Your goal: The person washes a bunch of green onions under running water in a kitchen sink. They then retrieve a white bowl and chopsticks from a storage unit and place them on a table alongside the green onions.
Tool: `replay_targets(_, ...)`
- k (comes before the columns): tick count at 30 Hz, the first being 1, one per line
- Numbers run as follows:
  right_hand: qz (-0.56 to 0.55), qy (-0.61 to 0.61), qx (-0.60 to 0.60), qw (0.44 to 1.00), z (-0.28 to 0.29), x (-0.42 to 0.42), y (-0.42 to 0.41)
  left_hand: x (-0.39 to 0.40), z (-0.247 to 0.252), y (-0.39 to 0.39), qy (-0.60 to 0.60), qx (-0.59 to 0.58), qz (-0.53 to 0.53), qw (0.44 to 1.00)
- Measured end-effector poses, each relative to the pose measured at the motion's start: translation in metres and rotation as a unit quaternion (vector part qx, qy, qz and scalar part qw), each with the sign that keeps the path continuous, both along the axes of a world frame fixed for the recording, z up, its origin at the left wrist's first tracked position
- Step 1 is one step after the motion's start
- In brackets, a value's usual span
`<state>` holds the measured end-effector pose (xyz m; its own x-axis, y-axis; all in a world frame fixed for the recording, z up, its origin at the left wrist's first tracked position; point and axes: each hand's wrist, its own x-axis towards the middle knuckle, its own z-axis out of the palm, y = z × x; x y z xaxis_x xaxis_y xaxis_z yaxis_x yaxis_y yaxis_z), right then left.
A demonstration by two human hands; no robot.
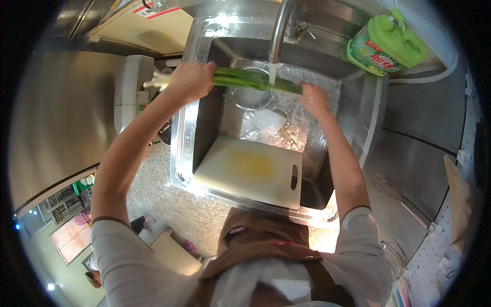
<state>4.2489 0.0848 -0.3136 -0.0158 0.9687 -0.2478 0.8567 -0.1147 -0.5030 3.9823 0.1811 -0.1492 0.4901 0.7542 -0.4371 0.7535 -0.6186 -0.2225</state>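
Observation:
Across the steel sink, a bunch of green onions is stretched level between both hands. My left hand grips it near the white root ends, which stick out past the fist at the left. The green leaf ends are in my right hand. Water runs from the faucet onto or just beside the leaves; which, I cannot tell. Below the bunch lies a round, shiny item on the sink floor, and near it a pale, flat piece. A white cutting board with a yellow stain leans on the sink's front edge.
A green jug of dish soap with a pump stands behind the sink at the right. On the steel surface to the right hang or lie wire whisks. A white appliance is left of the sink. Part of a person's leg shows at lower left.

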Motion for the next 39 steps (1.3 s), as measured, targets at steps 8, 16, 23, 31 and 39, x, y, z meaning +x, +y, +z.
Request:
replay_targets(8,-0.29,-0.056,0.047,0.954,-0.084,0.017,-0.068,-0.018,-0.017,-0.024,-0.073,-0.017,0.105,0.992)
replay_targets(16,-0.297,0.896,-0.059,0.324,0.029,-0.154,-0.019,0.025,-0.044,-0.068,-0.174,-0.021,0.126,0.976)
replay_targets(23,-0.484,0.835,-0.11,0.239,0.005,-0.123,0.039,0.037,-0.044,-0.086,-0.142,-0.054,0.128,0.98)
replay_targets(31,-0.552,0.783,-0.093,0.272,-0.07,-0.072,0.059,0.028,-0.025,-0.105,-0.16,-0.087,0.125,0.975)
replay_targets(39,-0.559,0.798,-0.054,0.217,-0.127,0.001,0.068,0.018,-0.002,-0.1,-0.205,-0.15,0.16,0.954)
